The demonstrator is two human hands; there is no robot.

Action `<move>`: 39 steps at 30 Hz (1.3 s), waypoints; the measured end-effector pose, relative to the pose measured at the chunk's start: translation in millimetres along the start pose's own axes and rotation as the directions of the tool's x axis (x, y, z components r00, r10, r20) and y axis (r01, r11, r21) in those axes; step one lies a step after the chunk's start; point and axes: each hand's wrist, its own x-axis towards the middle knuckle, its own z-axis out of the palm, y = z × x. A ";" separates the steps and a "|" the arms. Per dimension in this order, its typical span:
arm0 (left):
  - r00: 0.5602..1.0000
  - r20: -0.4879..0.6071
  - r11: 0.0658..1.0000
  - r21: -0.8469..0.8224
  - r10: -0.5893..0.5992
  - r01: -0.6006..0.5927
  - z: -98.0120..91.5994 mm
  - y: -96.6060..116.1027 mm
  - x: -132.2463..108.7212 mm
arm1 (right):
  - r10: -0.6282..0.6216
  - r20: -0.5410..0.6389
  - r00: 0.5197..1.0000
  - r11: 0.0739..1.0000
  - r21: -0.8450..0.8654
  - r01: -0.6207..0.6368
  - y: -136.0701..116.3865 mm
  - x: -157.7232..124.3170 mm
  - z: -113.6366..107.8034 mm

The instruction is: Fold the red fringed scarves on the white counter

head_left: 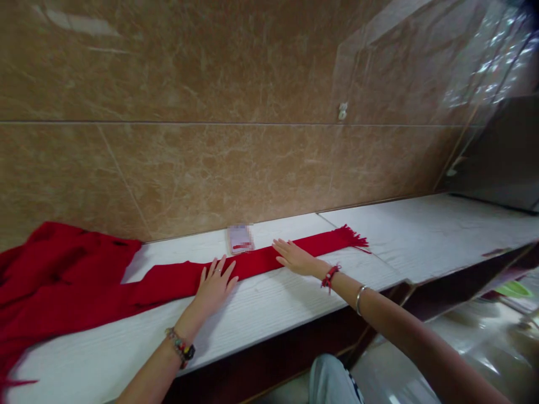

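A red scarf (252,265) with a fringed right end stretches in a folded strip along the white counter. Its left part lies in a loose, bunched heap against the wall. My left hand (215,283) rests on the strip near its middle, fingers spread over the cloth. Farther right, my right hand (295,258) lies flat on the same strip with the fingers stretched out. Neither hand grips the fabric.
Behind the scarf, a small pale packet (240,239) sits by the tiled wall (236,179). The white counter (421,235) runs on to a dark panel (501,151) at the right. Shelf openings lie below its front edge, and a green item (514,289) shows at lower right.
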 end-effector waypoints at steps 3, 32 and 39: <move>0.999 0.020 1.000 0.006 -0.025 0.025 1.3 -4.5 -0.4 | -0.068 0.023 0.997 0.995 0.071 0.066 -32.1 19.0 6.5; 0.973 -0.181 0.980 -0.163 -0.146 0.116 16.1 -106.6 -25.9 | -0.009 0.101 0.995 0.998 0.064 0.002 108.5 -70.3 -1.6; 0.998 -0.066 1.000 0.006 -0.017 0.018 21.0 -126.7 -45.1 | -0.055 -0.006 0.998 0.990 0.127 0.056 28.9 -19.0 -1.6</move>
